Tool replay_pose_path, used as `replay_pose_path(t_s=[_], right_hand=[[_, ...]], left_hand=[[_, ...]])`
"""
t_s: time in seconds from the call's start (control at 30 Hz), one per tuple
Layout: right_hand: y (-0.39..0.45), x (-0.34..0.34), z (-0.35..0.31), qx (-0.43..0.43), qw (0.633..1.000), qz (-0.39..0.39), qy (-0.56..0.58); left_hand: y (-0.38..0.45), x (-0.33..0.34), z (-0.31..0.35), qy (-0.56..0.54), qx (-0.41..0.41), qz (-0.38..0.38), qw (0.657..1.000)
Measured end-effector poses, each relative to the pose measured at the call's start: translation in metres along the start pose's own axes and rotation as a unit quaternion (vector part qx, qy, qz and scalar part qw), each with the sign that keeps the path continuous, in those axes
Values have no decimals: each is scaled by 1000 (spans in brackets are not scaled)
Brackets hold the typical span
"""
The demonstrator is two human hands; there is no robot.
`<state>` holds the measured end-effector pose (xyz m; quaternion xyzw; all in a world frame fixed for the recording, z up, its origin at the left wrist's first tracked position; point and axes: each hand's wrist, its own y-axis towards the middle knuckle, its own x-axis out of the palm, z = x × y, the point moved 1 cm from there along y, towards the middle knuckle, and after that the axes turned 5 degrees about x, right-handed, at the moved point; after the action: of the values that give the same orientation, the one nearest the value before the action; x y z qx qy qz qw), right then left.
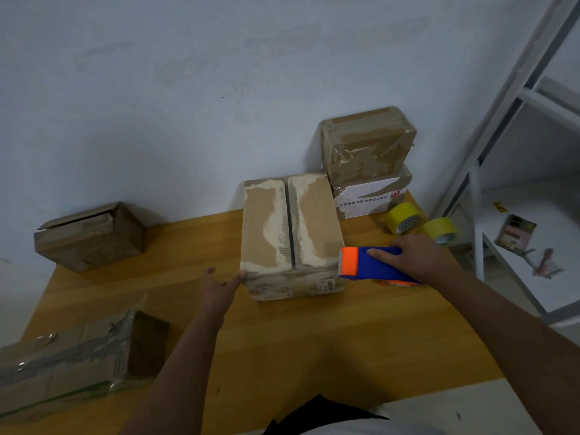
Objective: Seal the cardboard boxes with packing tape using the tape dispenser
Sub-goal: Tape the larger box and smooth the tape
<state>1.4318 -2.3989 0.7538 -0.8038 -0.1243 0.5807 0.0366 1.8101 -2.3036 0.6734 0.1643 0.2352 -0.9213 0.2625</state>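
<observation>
The box to be sealed (292,233) stands on the desk (282,340) between the two hands, its two top flaps closed with a dark open seam running away from the person. The left hand (219,287) has its fingers (237,277) loosely spread, the tips touching the box's near left corner without curling round it. The right hand (417,259) grips the blue and orange tape dispenser (373,265), fingers wrapped over its body, the orange mouth just beside the box's near right edge. The risk, as I judge it, is that the left fingers only brush the corner, so a pull of tape could slide or swing the box. The dispenser also sits to the right of the seam, so a strip started from here may land on a flap and miss the gap. Two yellow tape rolls (403,218) just beyond the right fingers could be knocked.
</observation>
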Motion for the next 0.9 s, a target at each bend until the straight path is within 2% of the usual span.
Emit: replay_pose_path(t_s=[0.1,0.13,0.2,0.23,0.3,0.33,0.4,0.43,0.57,0.9], right_hand=[[1,-1,-2,-8,1000,2,-20],[2,0,-2,-7,1000,4,-22],[3,1,-1,-5,1000,8,-22],[4,1,-1,-6,1000,10,-23],[5,2,1,-7,1000,13,-21],[5,2,1,-6,1000,13,-20],[5,3,1,-6,1000,10,-22],[5,3,1,-6,1000,9,-22],[6,4,0,-4,1000,5,-19],[6,7,4,4,1000,-14,-5]], left_hand=[[-4,-2,2,129,59,16,990],[-6,-2,3,182,95,36,978],[-14,1,9,276,228,81,930],[-17,7,15,302,306,60,901],[-29,26,26,321,427,-75,842],[-35,36,30,345,457,-148,806],[-39,50,29,390,482,-223,752],[-38,53,26,402,482,-235,742],[-26,50,13,403,469,-256,743],[-26,51,9,416,466,-261,737]])
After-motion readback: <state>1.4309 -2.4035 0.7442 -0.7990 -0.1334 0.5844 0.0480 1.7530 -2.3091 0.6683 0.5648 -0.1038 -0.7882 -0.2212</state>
